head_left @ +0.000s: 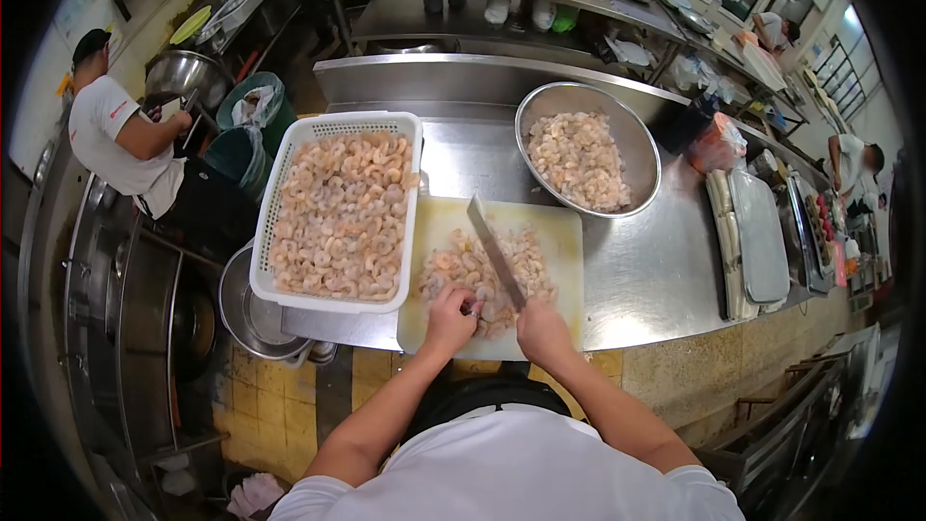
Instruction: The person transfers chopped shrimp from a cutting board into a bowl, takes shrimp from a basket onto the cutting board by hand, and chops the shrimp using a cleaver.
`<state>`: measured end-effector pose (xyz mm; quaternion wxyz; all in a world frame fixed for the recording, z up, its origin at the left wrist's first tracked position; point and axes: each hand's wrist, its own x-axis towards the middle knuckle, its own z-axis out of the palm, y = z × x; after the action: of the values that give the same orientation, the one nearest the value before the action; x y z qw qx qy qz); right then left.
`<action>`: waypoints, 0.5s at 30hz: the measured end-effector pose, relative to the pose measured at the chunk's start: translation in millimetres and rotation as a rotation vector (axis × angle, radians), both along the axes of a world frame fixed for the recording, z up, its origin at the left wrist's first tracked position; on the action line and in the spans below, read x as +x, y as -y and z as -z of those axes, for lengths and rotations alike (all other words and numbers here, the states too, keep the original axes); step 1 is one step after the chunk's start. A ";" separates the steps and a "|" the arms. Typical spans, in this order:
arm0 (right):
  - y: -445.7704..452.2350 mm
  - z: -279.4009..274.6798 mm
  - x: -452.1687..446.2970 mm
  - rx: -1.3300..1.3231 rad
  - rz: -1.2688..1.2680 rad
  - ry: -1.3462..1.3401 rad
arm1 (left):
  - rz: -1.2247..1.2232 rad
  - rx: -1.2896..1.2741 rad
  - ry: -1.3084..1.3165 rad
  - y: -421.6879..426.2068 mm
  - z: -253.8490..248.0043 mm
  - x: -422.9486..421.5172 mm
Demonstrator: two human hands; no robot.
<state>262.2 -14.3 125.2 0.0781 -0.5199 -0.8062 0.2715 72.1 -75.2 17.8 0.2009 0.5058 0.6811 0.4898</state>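
Note:
My right hand [543, 330] is wrapped round the handle of a large kitchen knife [494, 251]. Its blade points forward and to the left over a pale cutting board [569, 275]. Peeled shrimp [461, 265] lie on the board, whole-looking ones left of the blade and smaller pieces [531, 256] to its right. At the near left of the pile, the fingers of my left hand [451, 320] are curled down on shrimp, the fingertips partly hidden. A white perforated basket [413, 203] full of peeled shrimp stands left of the board. Beyond the board's right corner, a steel bowl [640, 159] holds shrimp pieces.
The steel table [646, 275] has a raised back edge [415, 68]. Cloths and a tray [759, 236] lie at its right end. A steel pot [253, 309] stands below the basket. Co-workers are at the left [116, 130] and far right [849, 164]. Green bins [236, 159] stand beyond the basket.

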 end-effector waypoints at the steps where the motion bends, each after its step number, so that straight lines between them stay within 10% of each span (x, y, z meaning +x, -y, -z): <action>1: -0.3 14.7 1.3 -0.019 -0.010 0.036 | 0.010 -0.009 0.020 0.9 2.3 0.5; 8: -5.5 -37.3 5.1 -0.003 0.017 0.016 | 0.183 0.145 -0.366 17.3 -41.3 0.9; 15: -6.8 25.1 18.1 0.010 -0.084 0.085 | 0.313 0.110 -0.391 24.8 -12.8 16.0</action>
<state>280.4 -7.6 100.1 0.0349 -0.4961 -0.8313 0.2484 88.1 -100.0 30.7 0.1110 0.7005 0.5927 0.3818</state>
